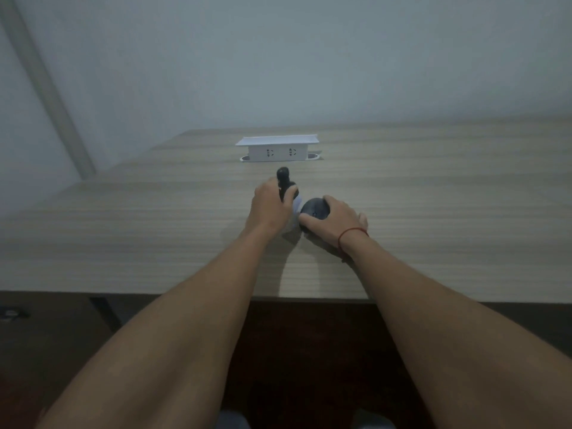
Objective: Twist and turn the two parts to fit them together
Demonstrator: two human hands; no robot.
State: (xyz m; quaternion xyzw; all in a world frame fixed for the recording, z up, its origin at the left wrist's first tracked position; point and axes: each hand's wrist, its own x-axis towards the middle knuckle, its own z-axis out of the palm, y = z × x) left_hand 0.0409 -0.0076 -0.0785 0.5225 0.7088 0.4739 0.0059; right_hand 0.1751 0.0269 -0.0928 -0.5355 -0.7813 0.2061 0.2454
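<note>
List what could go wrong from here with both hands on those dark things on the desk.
1. The left hand grips a dark upright object only low down, so its free top could tip or slip.
2. The right hand covers the round dark object close beside the left; the two could knock together.
3. The white socket box stands just behind; a forward push might strike it.

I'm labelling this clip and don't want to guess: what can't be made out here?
Head view only:
- Black object in the left hand: fingers hide its lower part; too blurred to identify.
- Pale thing between the hands: mostly hidden.
- Dark round object: right hand covers its right side.
</note>
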